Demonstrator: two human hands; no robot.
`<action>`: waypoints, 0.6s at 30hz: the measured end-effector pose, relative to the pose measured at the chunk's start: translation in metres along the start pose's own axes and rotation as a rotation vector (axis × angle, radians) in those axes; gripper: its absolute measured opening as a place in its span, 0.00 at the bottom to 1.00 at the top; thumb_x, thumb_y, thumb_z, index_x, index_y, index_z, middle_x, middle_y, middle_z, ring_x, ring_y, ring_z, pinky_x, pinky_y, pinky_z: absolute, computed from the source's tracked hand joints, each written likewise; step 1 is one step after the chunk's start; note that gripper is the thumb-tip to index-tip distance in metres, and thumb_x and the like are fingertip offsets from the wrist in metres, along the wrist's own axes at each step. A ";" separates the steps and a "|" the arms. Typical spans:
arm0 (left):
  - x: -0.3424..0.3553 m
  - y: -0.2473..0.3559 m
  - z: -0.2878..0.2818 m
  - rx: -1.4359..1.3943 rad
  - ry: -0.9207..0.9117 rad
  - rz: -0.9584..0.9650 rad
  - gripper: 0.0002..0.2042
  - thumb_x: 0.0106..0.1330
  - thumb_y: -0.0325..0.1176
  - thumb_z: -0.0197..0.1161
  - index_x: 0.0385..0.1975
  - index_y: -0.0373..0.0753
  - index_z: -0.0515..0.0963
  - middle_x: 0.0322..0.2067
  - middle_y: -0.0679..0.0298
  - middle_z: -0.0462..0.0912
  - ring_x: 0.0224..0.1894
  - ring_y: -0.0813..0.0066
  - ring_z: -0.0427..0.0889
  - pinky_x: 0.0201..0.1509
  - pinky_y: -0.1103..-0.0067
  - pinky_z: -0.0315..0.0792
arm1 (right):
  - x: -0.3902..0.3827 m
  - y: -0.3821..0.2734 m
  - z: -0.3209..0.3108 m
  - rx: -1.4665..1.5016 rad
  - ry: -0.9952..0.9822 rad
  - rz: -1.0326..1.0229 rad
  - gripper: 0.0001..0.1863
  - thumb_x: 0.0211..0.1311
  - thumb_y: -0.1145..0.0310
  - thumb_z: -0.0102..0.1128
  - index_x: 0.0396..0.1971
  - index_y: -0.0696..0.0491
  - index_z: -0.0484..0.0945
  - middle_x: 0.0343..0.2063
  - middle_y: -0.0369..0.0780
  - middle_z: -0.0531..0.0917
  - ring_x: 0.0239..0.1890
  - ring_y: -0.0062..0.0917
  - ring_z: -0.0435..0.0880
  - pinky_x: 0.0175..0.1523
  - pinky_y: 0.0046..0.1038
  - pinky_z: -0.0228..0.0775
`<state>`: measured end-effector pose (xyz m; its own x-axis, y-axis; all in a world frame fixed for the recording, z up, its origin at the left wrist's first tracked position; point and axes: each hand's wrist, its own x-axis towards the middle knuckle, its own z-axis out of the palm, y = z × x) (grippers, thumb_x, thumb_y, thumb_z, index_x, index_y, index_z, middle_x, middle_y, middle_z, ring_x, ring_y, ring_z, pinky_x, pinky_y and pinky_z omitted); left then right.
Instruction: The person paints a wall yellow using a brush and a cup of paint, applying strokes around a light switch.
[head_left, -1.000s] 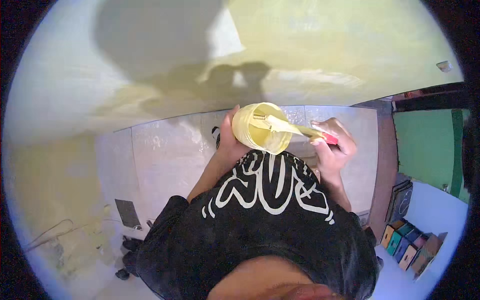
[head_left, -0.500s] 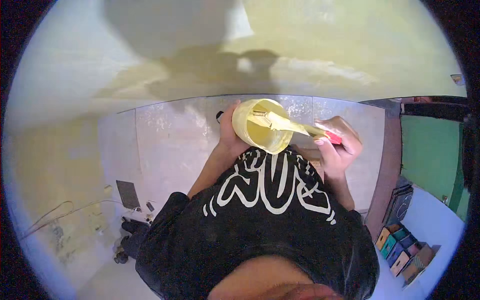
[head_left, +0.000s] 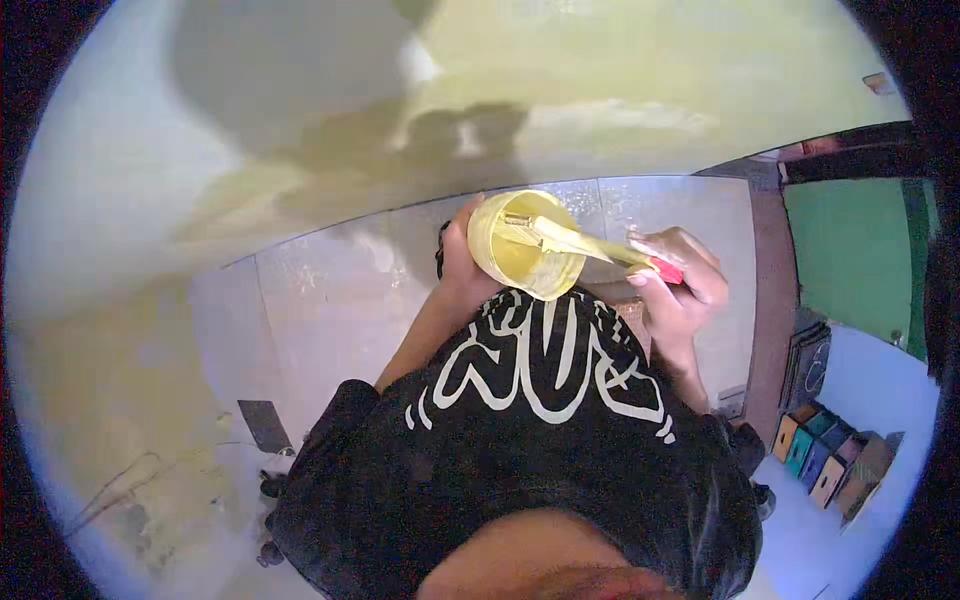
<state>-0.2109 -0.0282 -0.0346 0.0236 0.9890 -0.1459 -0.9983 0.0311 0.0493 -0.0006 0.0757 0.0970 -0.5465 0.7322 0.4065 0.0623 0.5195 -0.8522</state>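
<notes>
My left hand [head_left: 462, 262] grips a small round container [head_left: 522, 245] with pale yellow paint inside, held in front of my chest. My right hand [head_left: 676, 280] holds a paintbrush [head_left: 590, 246] by its red handle. The brush's paint-covered head lies across the container's mouth, bristles at the far inner rim. My black shirt with a white pattern [head_left: 540, 370] fills the lower middle of the view.
A wall [head_left: 300, 130] freshly coated in pale yellow rises ahead, with shadows on it. Tiled floor [head_left: 330, 310] lies below. A dark flat object [head_left: 265, 425] rests on the floor at left. Coloured boxes [head_left: 825, 460] and a green surface [head_left: 850, 250] stand at right.
The view has shifted slightly. Both hands stay together with the brush kept in the container; the brush head has moved a little inside it.
</notes>
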 end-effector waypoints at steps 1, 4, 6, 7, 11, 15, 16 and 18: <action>-0.004 -0.005 0.011 0.407 -0.017 0.136 0.28 0.73 0.52 0.40 0.56 0.32 0.71 0.53 0.49 0.78 0.56 0.53 0.77 0.64 0.60 0.68 | 0.000 -0.002 0.002 0.017 0.021 -0.017 0.14 0.46 0.71 0.69 0.31 0.66 0.82 0.25 0.46 0.83 0.25 0.28 0.79 0.32 0.27 0.69; 0.001 -0.001 0.003 0.374 -0.031 0.085 0.28 0.72 0.53 0.41 0.56 0.34 0.72 0.54 0.51 0.78 0.56 0.54 0.77 0.64 0.59 0.68 | -0.001 -0.006 0.008 0.024 0.053 -0.043 0.14 0.45 0.72 0.69 0.31 0.66 0.82 0.25 0.45 0.83 0.24 0.28 0.79 0.31 0.26 0.68; 0.004 0.001 -0.007 -0.064 -0.019 -0.106 0.28 0.72 0.53 0.42 0.56 0.34 0.73 0.54 0.52 0.78 0.56 0.55 0.77 0.64 0.59 0.67 | -0.001 -0.006 0.011 0.014 0.063 -0.050 0.14 0.45 0.72 0.69 0.31 0.66 0.82 0.25 0.45 0.83 0.24 0.27 0.79 0.30 0.25 0.68; 0.002 0.000 0.004 0.208 0.154 -0.067 0.27 0.72 0.53 0.42 0.55 0.35 0.74 0.53 0.53 0.79 0.56 0.56 0.78 0.64 0.59 0.67 | -0.001 -0.004 0.014 0.014 0.060 -0.088 0.14 0.45 0.73 0.71 0.32 0.64 0.83 0.24 0.45 0.84 0.22 0.26 0.78 0.28 0.24 0.67; 0.001 0.007 -0.018 0.667 0.141 0.074 0.25 0.71 0.52 0.44 0.53 0.38 0.75 0.51 0.55 0.80 0.55 0.57 0.78 0.64 0.60 0.68 | 0.000 -0.002 0.022 0.021 0.062 -0.156 0.14 0.45 0.74 0.74 0.34 0.62 0.84 0.24 0.44 0.85 0.20 0.24 0.78 0.25 0.23 0.65; 0.002 0.003 -0.044 0.593 0.018 0.019 0.24 0.70 0.51 0.45 0.52 0.39 0.76 0.50 0.56 0.81 0.54 0.59 0.79 0.63 0.61 0.70 | -0.001 -0.023 0.010 0.017 0.036 -0.147 0.16 0.44 0.74 0.75 0.35 0.63 0.84 0.26 0.45 0.85 0.22 0.26 0.81 0.27 0.23 0.69; 0.000 -0.002 -0.038 0.752 0.035 0.049 0.24 0.70 0.51 0.45 0.52 0.39 0.76 0.51 0.56 0.80 0.54 0.60 0.79 0.63 0.61 0.71 | 0.000 -0.026 0.009 -0.020 0.035 -0.163 0.16 0.44 0.74 0.76 0.35 0.63 0.84 0.27 0.46 0.85 0.23 0.27 0.82 0.27 0.23 0.71; -0.004 -0.009 -0.024 0.871 0.017 0.075 0.24 0.70 0.51 0.45 0.52 0.38 0.76 0.51 0.56 0.80 0.54 0.60 0.79 0.62 0.62 0.72 | 0.004 -0.029 0.010 -0.020 0.031 -0.183 0.16 0.43 0.74 0.76 0.34 0.63 0.84 0.27 0.46 0.85 0.23 0.26 0.82 0.27 0.23 0.71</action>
<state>-0.2033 -0.0356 -0.0583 -0.0485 0.9908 -0.1266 -0.6013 0.0723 0.7958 -0.0127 0.0593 0.1204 -0.5239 0.6380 0.5643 -0.0191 0.6535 -0.7567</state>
